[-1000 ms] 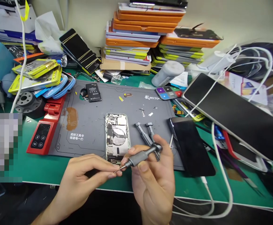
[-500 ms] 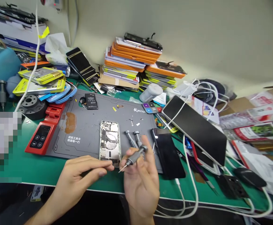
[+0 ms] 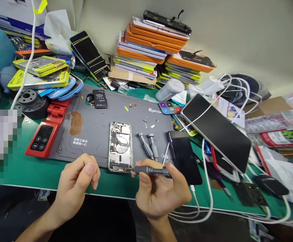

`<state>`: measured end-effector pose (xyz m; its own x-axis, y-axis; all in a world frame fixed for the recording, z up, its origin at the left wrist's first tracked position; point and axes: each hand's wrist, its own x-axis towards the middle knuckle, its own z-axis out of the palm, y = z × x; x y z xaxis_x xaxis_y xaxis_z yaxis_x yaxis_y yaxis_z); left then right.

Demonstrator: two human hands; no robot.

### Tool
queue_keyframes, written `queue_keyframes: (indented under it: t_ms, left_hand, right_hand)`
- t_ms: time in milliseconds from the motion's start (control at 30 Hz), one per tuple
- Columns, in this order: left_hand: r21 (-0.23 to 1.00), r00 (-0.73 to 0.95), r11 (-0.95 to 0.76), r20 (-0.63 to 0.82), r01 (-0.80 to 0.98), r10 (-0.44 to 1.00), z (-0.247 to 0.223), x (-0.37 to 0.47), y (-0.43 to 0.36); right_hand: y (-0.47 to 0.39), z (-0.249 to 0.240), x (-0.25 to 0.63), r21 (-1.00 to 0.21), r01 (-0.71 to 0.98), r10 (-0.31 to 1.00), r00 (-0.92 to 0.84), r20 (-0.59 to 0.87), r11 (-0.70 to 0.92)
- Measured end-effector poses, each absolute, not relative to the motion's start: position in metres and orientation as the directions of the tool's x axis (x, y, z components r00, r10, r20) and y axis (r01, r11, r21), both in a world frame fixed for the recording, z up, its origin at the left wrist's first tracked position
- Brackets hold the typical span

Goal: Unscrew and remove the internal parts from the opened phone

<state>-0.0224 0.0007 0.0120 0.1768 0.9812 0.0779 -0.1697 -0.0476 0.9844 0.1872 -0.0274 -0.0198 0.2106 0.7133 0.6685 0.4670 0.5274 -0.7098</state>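
Note:
An opened phone lies with its inner parts showing on a grey mat. Gripped in my right hand is a grey screwdriver, held nearly level, its tip at the phone's lower right corner. My left hand is curled, thumb against the fingers, in front of the mat's near edge and left of the phone; whether anything is in it is hidden. Two more grey screwdrivers rest right of the phone. Small screws and bits lie behind them, and a black battery lies further back.
A dark phone with a white cable lies at the mat's right edge, beside a larger tablet-like device. A red device borders the mat's left. Stacked boxes stand at the back.
My left hand has drawn back from the phone's lower edge and curled. My right hand has turned the screwdriver flatter, bringing its tip to the phone's corner. The view has shifted slightly.

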Motion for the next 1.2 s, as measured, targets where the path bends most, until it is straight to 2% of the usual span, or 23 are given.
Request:
queue_keyframes:
  t_ms: [500, 600, 767, 1000, 1067, 1100, 1167, 1200]
  left_hand:
    - [0.990, 0.285, -0.137, 0.137, -0.020, 0.949, 0.012, -0.023, -0.001]
    - [0.987, 0.294, -0.158, 0.155, -0.014, 0.943, 0.012, -0.022, -0.001]
    - [0.987, 0.311, -0.159, 0.150, 0.005, 0.938, 0.010, -0.024, -0.002]
    - [0.973, 0.305, -0.211, 0.172, 0.098, 0.937, 0.010, -0.022, -0.004]
    - [0.925, 0.282, -0.316, 0.252, 0.210, 0.926, 0.015, -0.021, -0.006]
    - [0.865, 0.276, -0.402, 0.325, 0.301, 0.905, 0.018, -0.021, -0.007]
    - [0.633, 0.287, -0.573, 0.502, 0.520, 0.816, 0.026, -0.024, -0.004]
    - [0.508, 0.288, -0.596, 0.559, 0.622, 0.777, 0.029, -0.028, -0.001]
  right_hand:
    - [-0.030, -0.026, 0.191, -0.696, 0.494, 0.737, 0.150, 0.659, 0.521]
    - [-0.025, -0.024, 0.193, -0.618, 0.532, 0.689, 0.085, 0.720, 0.580]
    - [-0.018, -0.018, 0.196, -0.401, 0.659, 0.564, -0.042, 0.825, 0.636]
    - [-0.019, -0.012, 0.197, -0.354, 0.686, 0.492, -0.006, 0.871, 0.636]
    - [-0.017, -0.011, 0.195, -0.381, 0.675, 0.518, -0.002, 0.855, 0.631]
    - [-0.016, -0.011, 0.195, -0.381, 0.680, 0.512, 0.011, 0.859, 0.626]
    - [-0.015, -0.011, 0.194, -0.377, 0.689, 0.487, 0.040, 0.873, 0.620]
    - [-0.015, -0.012, 0.195, -0.381, 0.680, 0.484, 0.044, 0.874, 0.626]
